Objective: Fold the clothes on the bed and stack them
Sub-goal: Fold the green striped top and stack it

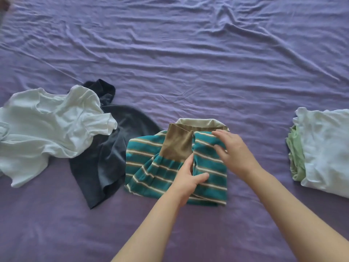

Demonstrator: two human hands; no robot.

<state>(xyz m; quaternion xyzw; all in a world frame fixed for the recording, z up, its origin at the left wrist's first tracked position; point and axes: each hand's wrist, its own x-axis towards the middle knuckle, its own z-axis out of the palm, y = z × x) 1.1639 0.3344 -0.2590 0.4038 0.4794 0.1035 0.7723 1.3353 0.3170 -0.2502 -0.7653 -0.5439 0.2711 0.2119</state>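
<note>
on the wrinkled purple bed sheet (188, 63), a crumpled white t-shirt (49, 129) overlaps a dark navy garment (105, 157). the left hand (186, 181) pinches the teal striped shirt (151, 167), its fingers clamped on a fold; the right hand (236, 150) presses it with fingers straight. at right lies a folded pale stack (324, 148).

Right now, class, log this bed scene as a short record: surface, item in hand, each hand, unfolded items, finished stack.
surface: purple sheet
item in hand: striped shirt, partly folded
left hand: on the shirt, thumb out over the fabric
right hand: fingers resting on the shirt's upper part
unfolded: white shirt overlapping dark shirt, left of the striped shirt
stack: at right, pale top over green
</note>
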